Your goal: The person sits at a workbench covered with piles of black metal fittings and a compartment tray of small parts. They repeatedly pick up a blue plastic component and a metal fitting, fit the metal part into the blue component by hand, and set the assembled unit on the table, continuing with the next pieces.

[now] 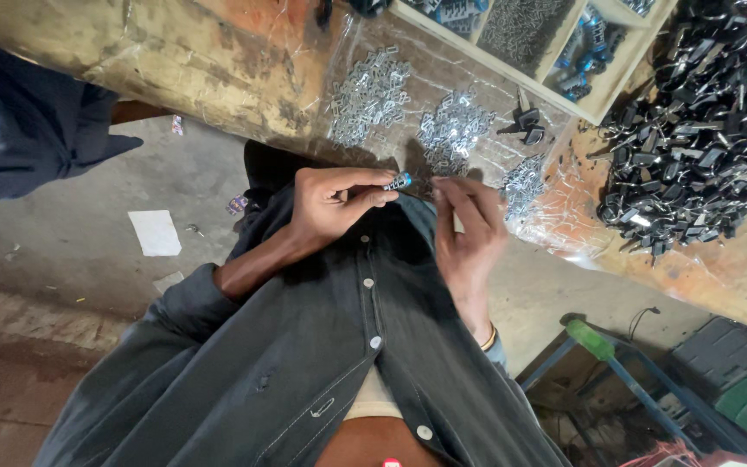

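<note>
- Right now my left hand (332,206) pinches a small blue-and-silver clip (398,182) between thumb and fingertips, its end poking out toward the bench so the other hand can get at it.
- My right hand (469,229) is raised just beside it, fingers half curled and close together; I cannot tell whether they hold something tiny, because the fingertips hide whatever may be there.
- Both hands sit close in front of my chest, over my dark button shirt (365,346), probably because such a little piece is easier to see and steady near the body.
- Just past my fingers, a clear plastic sheet (477,78) lies on the worn wooden bench (218,60), with small silver metal pieces (369,95) in loose heaps on it; the sheet seems to keep them together and within easy reach.
- Further right on the bench, a big pile of black metal parts (702,130) lies apart from the silver ones, so the kinds stay unmixed.
- A wooden tray with compartments (603,95) at the top edge holds more sorted bits, some blue.
- Another person's blue sleeve (19,121) shows at the far left, well apart from my hands.
</note>
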